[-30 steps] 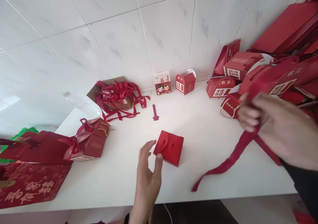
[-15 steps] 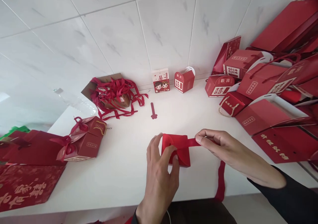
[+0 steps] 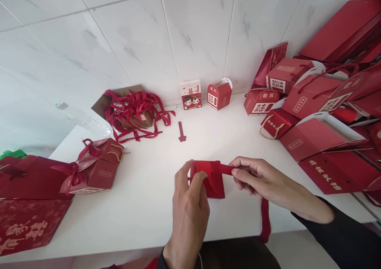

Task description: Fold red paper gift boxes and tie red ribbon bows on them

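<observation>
A small red gift box with curved overlapping flaps lies on the white table. My left hand curls over its left side, fingertips on the box and its edge. From the top of the box a red ribbon runs to the right. Between thumb and fingers, my right hand pinches this ribbon just beyond the box. Part of the ribbon is hidden behind that hand, and its loose end hangs over the table's front edge.
A brown carton spilling red ribbons stands back left, near a flat dark-red strip. Two small boxes stand against the wall, one a cartoon-printed box. Bow-tied boxes sit left; many red boxes crowd the right.
My right hand has shifted slightly left along with the ribbon, closer to the box. My left index finger and thumb have drawn back a little. The view has turned slightly.
</observation>
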A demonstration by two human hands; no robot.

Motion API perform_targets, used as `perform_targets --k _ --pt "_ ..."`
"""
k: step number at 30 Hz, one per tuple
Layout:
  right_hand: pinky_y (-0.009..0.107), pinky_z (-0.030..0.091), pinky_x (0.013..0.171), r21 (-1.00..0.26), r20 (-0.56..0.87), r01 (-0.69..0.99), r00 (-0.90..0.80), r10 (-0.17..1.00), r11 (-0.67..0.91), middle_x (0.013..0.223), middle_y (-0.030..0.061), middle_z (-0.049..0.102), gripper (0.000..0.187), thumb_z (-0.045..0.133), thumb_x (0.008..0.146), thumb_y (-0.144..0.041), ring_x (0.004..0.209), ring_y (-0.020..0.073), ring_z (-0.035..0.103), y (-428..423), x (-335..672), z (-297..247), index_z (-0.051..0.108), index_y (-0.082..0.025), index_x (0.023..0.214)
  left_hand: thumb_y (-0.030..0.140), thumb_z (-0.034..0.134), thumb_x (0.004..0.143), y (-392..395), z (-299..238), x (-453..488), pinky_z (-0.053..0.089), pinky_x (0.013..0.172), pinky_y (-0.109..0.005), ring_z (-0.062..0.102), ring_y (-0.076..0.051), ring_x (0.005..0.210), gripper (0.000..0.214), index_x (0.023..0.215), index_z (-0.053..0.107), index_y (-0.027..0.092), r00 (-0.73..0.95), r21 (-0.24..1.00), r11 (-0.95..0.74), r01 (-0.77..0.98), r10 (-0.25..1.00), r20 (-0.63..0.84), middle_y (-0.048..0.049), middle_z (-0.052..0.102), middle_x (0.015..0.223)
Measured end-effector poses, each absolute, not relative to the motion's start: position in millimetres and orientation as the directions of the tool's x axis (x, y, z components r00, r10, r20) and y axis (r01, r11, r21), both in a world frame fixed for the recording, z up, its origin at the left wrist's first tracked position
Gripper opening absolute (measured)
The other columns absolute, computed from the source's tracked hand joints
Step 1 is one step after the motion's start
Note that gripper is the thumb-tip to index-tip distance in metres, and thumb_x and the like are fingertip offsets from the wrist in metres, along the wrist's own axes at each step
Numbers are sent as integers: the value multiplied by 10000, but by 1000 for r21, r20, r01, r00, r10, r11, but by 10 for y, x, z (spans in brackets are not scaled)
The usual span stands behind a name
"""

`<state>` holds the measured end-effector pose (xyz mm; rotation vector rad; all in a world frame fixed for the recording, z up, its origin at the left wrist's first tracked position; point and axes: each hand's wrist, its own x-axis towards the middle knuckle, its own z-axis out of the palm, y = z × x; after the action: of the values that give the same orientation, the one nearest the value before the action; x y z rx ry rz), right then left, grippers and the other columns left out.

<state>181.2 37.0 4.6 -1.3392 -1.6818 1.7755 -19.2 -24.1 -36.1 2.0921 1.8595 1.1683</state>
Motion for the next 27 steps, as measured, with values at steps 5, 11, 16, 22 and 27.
perform_targets --k 5,11,16,22,27 --pt "267 180 497 -887 -394 418 -458 797 -197 618 -85 279 333 621 969 -475 544 111 219 378 1805 74 521 -222 778 -8 433 964 -236 -411 -193 596 801 -388 560 -268 1161 356 1123 670 205 -25 467 -252 847 860 510 -141 542 1313" --pt "280 217 544 -863 -375 489 -449 811 -129 630 -63 307 318 554 982 -447 572 129 256 408 1763 155 604 -216 770 137 591 958 -241 -397 -166 576 916 -526 512 -333 1239 237 1169 683 195 -25 448 -212 869 883 468 -166 485 1405" --pt "274 188 498 -829 -405 543 -414 816 -136 568 -62 305 333 576 927 -438 530 127 251 423 1775 164 579 -210 684 221 640 954 -244 -383 -154 562 945 -566 490 -371 1294 206 1148 704 199 -55 440 -190 878 872 486 -167 475 1424" --pt "270 198 504 -827 -407 543 -400 821 -146 586 -63 289 336 560 929 -431 540 124 250 433 1779 139 558 -208 677 209 639 953 -239 -405 -148 561 955 -561 486 -358 1296 206 1146 709 202 -52 459 -198 866 877 477 -161 476 1428" --pt "271 189 492 -815 -397 564 -373 839 -134 576 -69 268 354 538 947 -463 533 126 251 452 1791 54 561 -212 699 211 633 956 -242 -401 -153 569 943 -558 483 -357 1297 209 1152 703 202 -48 459 -199 866 881 471 -159 475 1430"
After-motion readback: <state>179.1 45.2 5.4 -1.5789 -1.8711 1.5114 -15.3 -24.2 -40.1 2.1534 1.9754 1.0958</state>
